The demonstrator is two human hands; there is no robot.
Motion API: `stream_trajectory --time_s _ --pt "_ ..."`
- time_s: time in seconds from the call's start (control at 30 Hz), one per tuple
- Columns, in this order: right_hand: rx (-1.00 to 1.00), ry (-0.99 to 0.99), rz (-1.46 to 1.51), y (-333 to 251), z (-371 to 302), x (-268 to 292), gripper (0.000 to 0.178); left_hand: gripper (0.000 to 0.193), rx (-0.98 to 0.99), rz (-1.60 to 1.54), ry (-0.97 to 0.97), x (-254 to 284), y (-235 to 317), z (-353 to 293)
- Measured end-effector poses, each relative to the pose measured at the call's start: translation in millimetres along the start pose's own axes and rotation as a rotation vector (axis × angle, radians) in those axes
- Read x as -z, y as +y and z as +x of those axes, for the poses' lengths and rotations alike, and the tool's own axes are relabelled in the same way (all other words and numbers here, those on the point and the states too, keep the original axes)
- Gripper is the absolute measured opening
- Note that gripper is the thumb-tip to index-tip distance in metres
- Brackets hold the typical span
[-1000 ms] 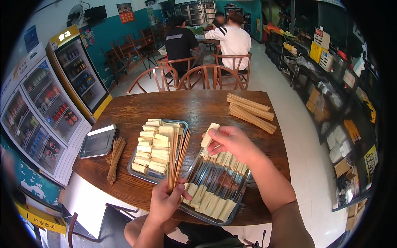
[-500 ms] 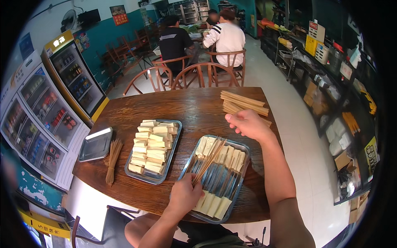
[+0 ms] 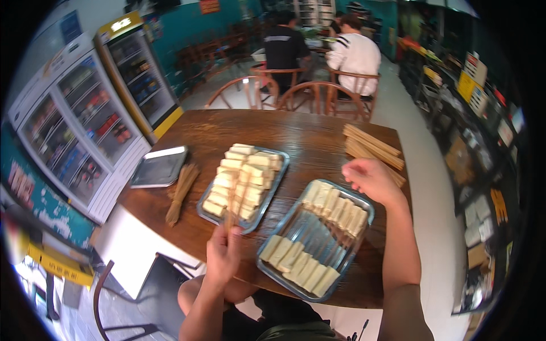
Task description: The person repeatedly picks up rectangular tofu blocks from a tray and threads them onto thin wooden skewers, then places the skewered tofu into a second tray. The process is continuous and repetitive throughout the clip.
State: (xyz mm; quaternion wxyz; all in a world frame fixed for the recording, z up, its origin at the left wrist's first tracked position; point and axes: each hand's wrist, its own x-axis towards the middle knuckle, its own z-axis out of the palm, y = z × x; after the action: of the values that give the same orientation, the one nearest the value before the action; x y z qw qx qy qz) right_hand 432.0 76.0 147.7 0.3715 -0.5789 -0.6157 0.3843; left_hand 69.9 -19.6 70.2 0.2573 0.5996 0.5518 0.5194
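Observation:
My left hand [image 3: 223, 256] is closed round a bunch of thin wooden skewers [image 3: 232, 207], which point away from me over the near part of a metal tray [image 3: 269, 194]. That tray is heaped with cream-coloured rolls [image 3: 242, 179] that look like tofu. Beyond the second tray's far right corner hovers my right hand [image 3: 375, 183], fingers curled in; whatever they may hold is not visible. The second metal tray [image 3: 371, 213] carries skewered rolls in two rows, a far row [image 3: 335, 207] and a near row [image 3: 298, 262], with sticks lying between them.
Skewer bundles [image 3: 372, 145] lie at the table's far right, and another bundle [image 3: 182, 194] lies left beside a shallow metal tray [image 3: 159, 166]. Wooden chairs [image 3: 318, 96] stand beyond the table [image 3: 307, 128]. People sit farther back. Drinks fridges [image 3: 79, 125] line the left, cluttered shelves the right.
My left hand has moved with the skewers from the right tray to the left one. More rolls now show in the near row. The view has shifted; my right hand stays near the far bundles.

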Motion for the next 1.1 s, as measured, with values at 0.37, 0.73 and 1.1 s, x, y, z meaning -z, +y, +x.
stream_trajectory --time_s 0.37,0.73,1.1 --pt "0.464 -0.174 -0.716 -69.2 53.7 -175.7 0.033 0.02 0.17 -0.569 0.329 29.3 -83.9 2.8" --pt "0.302 -0.176 -0.91 -64.0 136.4 -217.8 0.036 0.012 0.1 -0.316 0.291 33.7 -71.3 2.3" --pt "-0.13 -0.312 0.84 -44.3 63.7 -133.2 0.024 0.008 0.403 -0.605 -0.03 38.2 -49.1 8.1"
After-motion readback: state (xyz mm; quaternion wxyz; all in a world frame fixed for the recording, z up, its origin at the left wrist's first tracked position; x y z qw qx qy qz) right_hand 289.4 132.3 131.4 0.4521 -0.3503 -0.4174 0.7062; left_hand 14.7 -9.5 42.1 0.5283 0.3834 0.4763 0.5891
